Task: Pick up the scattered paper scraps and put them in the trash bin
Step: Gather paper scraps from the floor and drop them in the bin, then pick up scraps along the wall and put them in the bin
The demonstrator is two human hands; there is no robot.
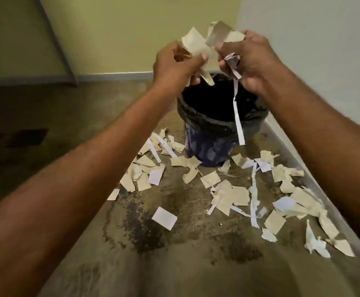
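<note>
1. Scraps (196, 42): torn tan and white paper, featherlight and limp, best bunched in fistfuls; wads are held above the bin (217, 133).
2. Left hand (174, 65) and right hand (252, 61): fingers curled, pinching paper; a thin strip (238, 125) dangles from the right.
3. The bin seems lined with a black bag (200, 116); many more pieces litter the rough, mottled floor (174, 243).

Dim, warm indoor light – soft blur, wide-angle bending at edges

Trash bin (209, 146): interior sitting in darkness, contents indiscernible; far rim hiding behind left hand (174, 63) and right hand (254, 58).
Held scraps (196, 43): covering some fingertips.
Forearms: running off frame edges.
Floor scraps (239, 196): markings proving too small to read.
</note>
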